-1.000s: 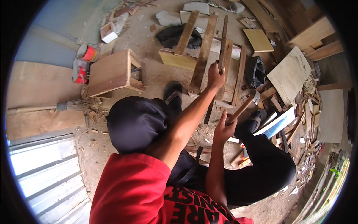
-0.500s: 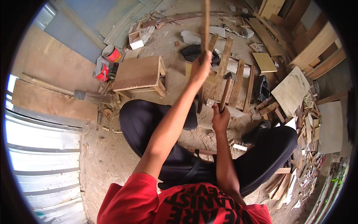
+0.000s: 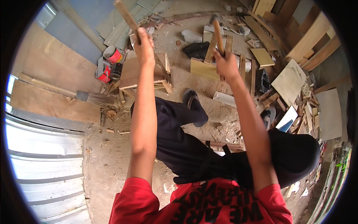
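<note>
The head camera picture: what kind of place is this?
It's probably a rough woodworking shop or shed. Wood scraps lie heaped at the right, the right hand holds a hammer, and the left hand grips a strip of wood.

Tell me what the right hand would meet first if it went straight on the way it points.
Probably the leftmost slat, just ahead: the right hand, with the hammer in its grip, points forward and slightly left. The hand looks raised, so it might pass above; depth is unclear.
</note>
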The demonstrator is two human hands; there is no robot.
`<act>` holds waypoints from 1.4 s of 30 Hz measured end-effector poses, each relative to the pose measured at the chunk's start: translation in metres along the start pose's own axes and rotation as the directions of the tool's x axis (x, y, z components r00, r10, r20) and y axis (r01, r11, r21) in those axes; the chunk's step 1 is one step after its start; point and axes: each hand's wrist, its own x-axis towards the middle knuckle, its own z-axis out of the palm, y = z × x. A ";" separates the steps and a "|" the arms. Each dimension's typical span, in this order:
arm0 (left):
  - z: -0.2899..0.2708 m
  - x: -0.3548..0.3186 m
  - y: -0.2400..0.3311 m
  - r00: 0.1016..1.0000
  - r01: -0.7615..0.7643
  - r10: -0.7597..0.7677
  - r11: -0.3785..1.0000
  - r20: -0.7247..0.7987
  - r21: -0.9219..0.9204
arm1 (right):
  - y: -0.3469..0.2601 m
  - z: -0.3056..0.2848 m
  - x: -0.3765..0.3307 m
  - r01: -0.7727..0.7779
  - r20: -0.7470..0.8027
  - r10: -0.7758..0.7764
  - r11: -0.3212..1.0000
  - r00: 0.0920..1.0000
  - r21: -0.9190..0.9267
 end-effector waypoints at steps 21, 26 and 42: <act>-0.093 -0.057 -0.001 0.889 -0.289 0.276 0.957 -0.367 0.019 | -0.163 0.085 0.090 0.181 0.482 -0.214 0.977 0.850 0.114; -0.092 -0.055 -0.031 0.822 -0.307 0.282 0.951 -0.494 0.033 | -0.082 0.083 0.073 0.188 0.580 -0.172 0.982 0.796 0.033; -0.076 -0.073 -0.045 0.898 -0.308 0.372 0.913 -0.237 0.266 | -0.083 0.023 0.034 0.055 0.640 0.092 0.977 0.763 -0.206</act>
